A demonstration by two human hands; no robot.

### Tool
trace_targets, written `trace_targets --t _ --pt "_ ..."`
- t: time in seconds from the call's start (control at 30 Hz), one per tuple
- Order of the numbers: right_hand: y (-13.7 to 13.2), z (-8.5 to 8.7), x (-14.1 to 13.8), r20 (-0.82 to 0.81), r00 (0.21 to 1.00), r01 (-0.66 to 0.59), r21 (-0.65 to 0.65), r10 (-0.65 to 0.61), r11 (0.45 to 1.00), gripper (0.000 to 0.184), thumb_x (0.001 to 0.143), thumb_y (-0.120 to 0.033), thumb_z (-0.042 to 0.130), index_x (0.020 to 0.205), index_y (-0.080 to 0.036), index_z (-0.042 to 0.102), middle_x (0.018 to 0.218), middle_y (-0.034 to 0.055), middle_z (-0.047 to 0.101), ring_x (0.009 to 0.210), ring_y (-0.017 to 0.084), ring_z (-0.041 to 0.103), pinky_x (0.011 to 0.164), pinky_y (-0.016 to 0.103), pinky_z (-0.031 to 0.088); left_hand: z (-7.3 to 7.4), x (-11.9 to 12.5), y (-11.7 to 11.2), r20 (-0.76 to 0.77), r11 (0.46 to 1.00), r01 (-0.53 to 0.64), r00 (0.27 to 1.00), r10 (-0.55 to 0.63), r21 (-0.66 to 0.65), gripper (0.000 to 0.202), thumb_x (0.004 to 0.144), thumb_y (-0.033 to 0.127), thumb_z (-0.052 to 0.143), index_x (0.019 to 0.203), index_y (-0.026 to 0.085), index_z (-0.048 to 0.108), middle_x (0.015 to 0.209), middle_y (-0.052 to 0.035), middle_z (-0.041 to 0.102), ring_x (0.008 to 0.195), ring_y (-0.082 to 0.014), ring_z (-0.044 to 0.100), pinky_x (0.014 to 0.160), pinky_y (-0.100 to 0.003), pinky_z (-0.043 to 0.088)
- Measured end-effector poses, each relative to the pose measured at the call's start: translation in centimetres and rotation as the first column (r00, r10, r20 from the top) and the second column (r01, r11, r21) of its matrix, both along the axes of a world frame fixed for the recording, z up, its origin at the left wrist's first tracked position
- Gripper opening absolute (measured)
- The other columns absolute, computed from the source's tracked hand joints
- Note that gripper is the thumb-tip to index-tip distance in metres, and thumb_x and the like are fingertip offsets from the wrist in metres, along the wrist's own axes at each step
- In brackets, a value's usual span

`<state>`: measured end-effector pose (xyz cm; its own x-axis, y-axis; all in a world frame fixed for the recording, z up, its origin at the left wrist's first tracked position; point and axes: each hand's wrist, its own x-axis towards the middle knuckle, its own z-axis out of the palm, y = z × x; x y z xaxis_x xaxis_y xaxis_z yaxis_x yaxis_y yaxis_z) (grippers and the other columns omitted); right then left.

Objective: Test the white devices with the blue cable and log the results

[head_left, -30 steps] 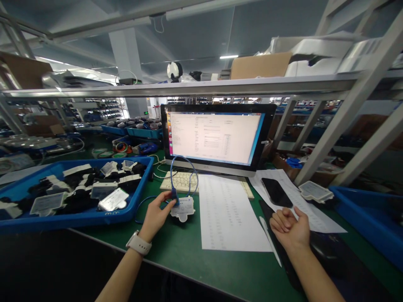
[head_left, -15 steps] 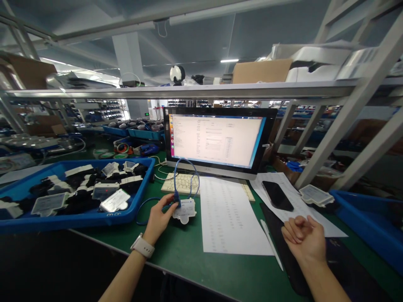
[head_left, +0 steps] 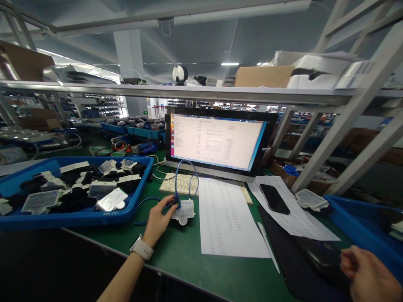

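My left hand point(head_left: 158, 220), a pale watch on its wrist, pinches the blue plug point(head_left: 177, 200) of a cable between thumb and fingers. The plug meets the top edge of a white-labelled module with a clear cover point(head_left: 185, 213), lying on the green bench; whether it is fully seated I cannot tell. From the plug the blue cable point(head_left: 186, 161) loops up over the keyboard. My right hand point(head_left: 367, 272), slightly blurred, is at the lower right with fingers curled and nothing visible in them. Nearest to it is a dark glossy object point(head_left: 324, 256) on the black mat point(head_left: 283, 256).
A blue tray point(head_left: 126, 217) of similar modules stands left. A monitor point(head_left: 217, 140) and keyboard point(head_left: 168, 184) are behind, with printed sheets point(head_left: 231, 222), a white pen point(head_left: 268, 247) and a phone point(head_left: 274, 199) to the right. Another blue bin point(head_left: 349, 218) borders the right side.
My right hand has moved right and toward me, off the mat's middle, uncovering the dark object. My left hand still holds the plug at the module. The view has shifted slightly.
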<state>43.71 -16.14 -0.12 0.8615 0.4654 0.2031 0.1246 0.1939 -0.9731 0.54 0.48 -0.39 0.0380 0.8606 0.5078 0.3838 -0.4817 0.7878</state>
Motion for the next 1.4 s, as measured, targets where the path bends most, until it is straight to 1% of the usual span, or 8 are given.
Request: trace_targets --t 0.03,0.07,0.13,0.23,0.37,0.47,0.67,1.4 --pt "-0.3 -0.6 0.5 0.228 0.971 0.107 -0.123 -0.076 0.987 0.017 0.058 -0.042 0.065 0.061 -0.027 0.058 0.055 0.004 0.054 0.045 0.019 0.046 0.04 0.035 0.035 -0.2 0.0 0.0 -0.01 1.0 -0.008 1.0 0.008 0.014 0.031 0.076 0.039 0.058 0.099 0.018 0.062 0.096 -0.0062 0.069 0.09 -0.0214 0.065 0.083 -0.034 0.052" --pt "-0.5 -1.2 1.0 0.454 0.888 0.195 -0.214 -0.079 0.957 0.022 0.06 -0.049 0.061 0.067 -0.028 0.06 0.066 0.0067 0.058 0.055 0.024 0.052 0.048 0.041 0.04 -0.4 0.0 0.0 -0.02 0.999 -0.015 1.0 0.016 0.033 0.031 0.077 0.039 0.058 0.1 0.018 0.062 0.096 -0.0061 0.069 0.09 -0.0213 0.065 0.083 -0.034 0.052" --pt "-0.7 -2.5 1.6 0.729 0.681 0.218 -0.294 0.07 0.931 0.034 0.065 -0.058 0.053 0.079 -0.028 0.061 0.084 0.0102 0.062 0.076 0.032 0.057 0.068 0.051 0.044 -1.0 -0.1 0.0 -0.04 0.996 -0.027 0.999 0.031 0.084 0.03 0.078 0.038 0.057 0.101 0.019 0.063 0.097 -0.0058 0.069 0.09 -0.0211 0.065 0.083 -0.034 0.053" --pt "-0.5 -4.8 2.1 0.85 0.476 0.152 -0.331 0.224 0.931 0.043 0.074 -0.057 0.046 0.097 -0.024 0.06 0.101 0.0115 0.061 0.096 0.034 0.056 0.085 0.052 0.043 -1.9 -0.2 0.1 -0.063 0.984 -0.034 0.997 0.046 0.177 0.027 0.081 0.035 0.056 0.103 0.021 0.062 0.097 -0.0047 0.069 0.089 -0.0202 0.065 0.081 -0.032 0.053" --pt "0.1 -7.3 2.7 0.88 0.377 0.2 -0.383 0.29 0.902 0.05 0.076 -0.056 0.047 0.11 -0.023 0.059 0.113 0.0109 0.059 0.104 0.033 0.055 0.087 0.05 0.045 -3.1 -0.3 0.4 -0.068 0.952 -0.052 0.995 0.076 0.302 0.024 0.082 0.032 0.056 0.103 0.022 0.062 0.096 -0.0037 0.069 0.087 -0.0187 0.066 0.078 -0.029 0.055" --pt "0.2 -8.1 2.9 0.878 0.352 0.238 -0.419 0.324 0.876 0.051 0.078 -0.056 0.045 0.116 -0.024 0.058 0.12 0.0101 0.056 0.106 0.032 0.055 0.086 0.049 0.048 -3.6 -0.4 0.7 -0.084 0.925 -0.057 0.992 0.095 0.375 0.025 0.082 0.03 0.057 0.105 0.022 0.061 0.098 -0.0038 0.069 0.087 -0.0183 0.066 0.077 -0.028 0.055" --pt "0.1 -8.0 2.8 0.863 0.331 0.264 -0.473 0.381 0.841 0.049 0.086 -0.049 0.034 0.12 -0.022 0.057 0.127 0.0119 0.052 0.111 0.03 0.053 0.088 0.047 0.048 -3.6 -0.5 0.9 -0.121 0.886 -0.051 0.986 0.119 0.46 0.025 0.083 0.029 0.057 0.106 0.021 0.06 0.097 -0.0037 0.069 0.086 -0.0171 0.067 0.077 -0.026 0.055" --pt "0.2 -8.3 3.1 0.86 0.327 0.279 -0.484 0.392 0.829 0.051 0.086 -0.048 0.033 0.122 -0.021 0.057 0.127 0.011 0.052 0.112 0.03 0.052 0.088 0.046 0.049 -3.5 -0.3 0.8 -0.134 0.872 -0.044 0.983 0.125 0.487 0.025 0.083 0.025 0.056 0.107 0.021 0.059 0.098 -0.0047 0.069 0.089 -0.0173 0.066 0.079 -0.026 0.055"
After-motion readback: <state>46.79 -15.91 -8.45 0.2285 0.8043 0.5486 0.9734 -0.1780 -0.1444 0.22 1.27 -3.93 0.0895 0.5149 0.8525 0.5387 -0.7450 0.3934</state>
